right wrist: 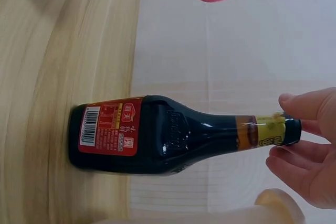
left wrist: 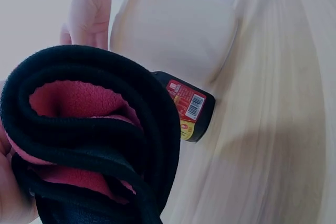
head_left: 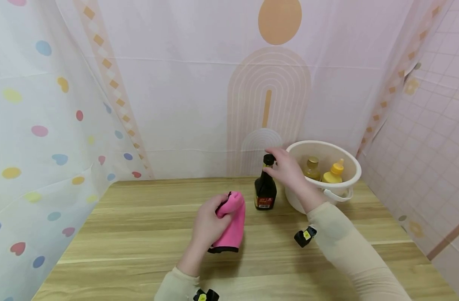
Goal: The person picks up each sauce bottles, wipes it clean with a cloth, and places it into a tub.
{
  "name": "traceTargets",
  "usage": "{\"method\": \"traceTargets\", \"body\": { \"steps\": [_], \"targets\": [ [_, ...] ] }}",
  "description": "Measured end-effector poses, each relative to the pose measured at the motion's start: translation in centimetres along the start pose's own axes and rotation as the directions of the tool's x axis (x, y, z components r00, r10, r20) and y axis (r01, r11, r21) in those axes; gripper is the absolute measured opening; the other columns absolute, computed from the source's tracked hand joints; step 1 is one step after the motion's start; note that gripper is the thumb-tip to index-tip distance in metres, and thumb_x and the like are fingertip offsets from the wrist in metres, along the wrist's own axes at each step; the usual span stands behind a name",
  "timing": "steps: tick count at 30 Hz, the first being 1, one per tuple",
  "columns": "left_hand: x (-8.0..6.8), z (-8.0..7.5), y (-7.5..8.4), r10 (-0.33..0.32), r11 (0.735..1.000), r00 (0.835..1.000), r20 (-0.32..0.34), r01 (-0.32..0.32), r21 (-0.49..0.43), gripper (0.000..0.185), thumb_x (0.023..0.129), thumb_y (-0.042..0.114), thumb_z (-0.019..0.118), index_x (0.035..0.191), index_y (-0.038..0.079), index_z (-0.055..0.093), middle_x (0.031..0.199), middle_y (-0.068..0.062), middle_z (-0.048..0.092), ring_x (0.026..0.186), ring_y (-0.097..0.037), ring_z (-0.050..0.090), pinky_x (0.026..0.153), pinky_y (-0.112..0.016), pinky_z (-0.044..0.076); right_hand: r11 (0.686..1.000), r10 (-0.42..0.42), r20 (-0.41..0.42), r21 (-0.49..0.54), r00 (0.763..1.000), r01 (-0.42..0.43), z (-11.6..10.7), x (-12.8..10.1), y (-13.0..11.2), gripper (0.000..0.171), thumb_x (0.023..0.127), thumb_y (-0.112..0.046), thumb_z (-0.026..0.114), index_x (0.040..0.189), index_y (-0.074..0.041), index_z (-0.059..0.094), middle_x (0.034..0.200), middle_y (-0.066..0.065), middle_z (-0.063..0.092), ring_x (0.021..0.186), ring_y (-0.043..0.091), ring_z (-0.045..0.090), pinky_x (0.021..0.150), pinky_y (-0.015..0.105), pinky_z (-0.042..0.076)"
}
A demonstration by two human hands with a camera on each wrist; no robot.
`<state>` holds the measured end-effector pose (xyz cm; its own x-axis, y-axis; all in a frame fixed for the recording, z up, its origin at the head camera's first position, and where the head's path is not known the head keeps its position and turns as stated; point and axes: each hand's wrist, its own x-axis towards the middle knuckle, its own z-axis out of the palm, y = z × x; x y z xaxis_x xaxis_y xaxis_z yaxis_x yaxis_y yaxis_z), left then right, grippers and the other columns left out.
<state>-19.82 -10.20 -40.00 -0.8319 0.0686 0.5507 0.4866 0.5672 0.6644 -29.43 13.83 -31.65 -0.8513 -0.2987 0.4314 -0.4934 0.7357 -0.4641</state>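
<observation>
My left hand [head_left: 210, 221] grips a folded pink cloth [head_left: 233, 228] with black edging, held above the table. Its folded layers and dark border fill much of the left wrist view. To the right of the cloth, a dark soy sauce bottle [head_left: 265, 190] with a red and yellow label stands upright on the table. At the bottle's top is my right hand [head_left: 287, 167], thumb and fingers spread around the black cap [right wrist: 292, 130]. The cap shows between them in the right wrist view.
A white bucket [head_left: 355, 177] with a handle stands at the back right, close beside the bottle. Inside it are a gold-capped bottle [head_left: 312, 169] and a yellow squeeze bottle [head_left: 332, 175]. The wooden table [head_left: 146, 225] ends at a patterned curtain [head_left: 184, 104].
</observation>
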Motion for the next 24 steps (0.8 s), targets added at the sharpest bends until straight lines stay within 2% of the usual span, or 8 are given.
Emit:
{"method": "traceTargets", "body": {
  "steps": [8,14,19,24],
  "targets": [
    [0.5,0.1,0.2,-0.038,0.999,0.999,-0.009,0.038,-0.014,0.029,0.078,0.005,0.078,0.106,0.010,0.072,0.110,-0.005,0.070,0.099,-0.022,0.065,0.084,-0.042,0.053,0.998,0.061,-0.018,0.015,0.998,-0.061,0.6,0.2,-0.1,0.050,0.088,-0.009,0.072,0.133,0.002,0.056,0.133,0.022,0.056,0.108,0.036,0.059,0.094,0.047,0.047],
    [0.7,0.2,0.3,-0.021,1.000,1.000,-0.017,0.021,-0.008,0.027,0.078,0.006,0.079,0.104,0.010,0.073,0.111,-0.006,0.070,0.102,-0.023,0.066,0.086,-0.042,0.052,0.996,0.077,-0.056,0.055,0.995,-0.074,1.1,0.3,0.1,0.043,0.089,-0.007,0.070,0.129,0.003,0.058,0.128,0.023,0.058,0.105,0.037,0.062,0.092,0.047,0.049],
    [0.5,0.2,0.3,-0.014,1.000,1.000,-0.019,0.014,-0.015,0.025,0.077,0.005,0.078,0.101,0.010,0.072,0.104,-0.004,0.070,0.094,-0.021,0.065,0.081,-0.041,0.053,0.993,0.102,-0.075,0.073,0.992,-0.096,1.2,0.2,0.1,0.040,0.089,-0.008,0.070,0.127,0.000,0.059,0.127,0.021,0.059,0.102,0.035,0.063,0.091,0.047,0.049],
    [0.4,0.2,0.2,-0.015,1.000,1.000,-0.025,0.015,-0.019,0.025,0.077,0.005,0.079,0.100,0.010,0.071,0.100,-0.003,0.070,0.089,-0.020,0.064,0.077,-0.040,0.053,0.996,0.072,-0.089,0.050,0.993,-0.068,1.3,-0.3,0.0,0.040,0.089,-0.007,0.071,0.127,0.001,0.061,0.126,0.021,0.060,0.100,0.035,0.064,0.087,0.045,0.052]
  ]
}}
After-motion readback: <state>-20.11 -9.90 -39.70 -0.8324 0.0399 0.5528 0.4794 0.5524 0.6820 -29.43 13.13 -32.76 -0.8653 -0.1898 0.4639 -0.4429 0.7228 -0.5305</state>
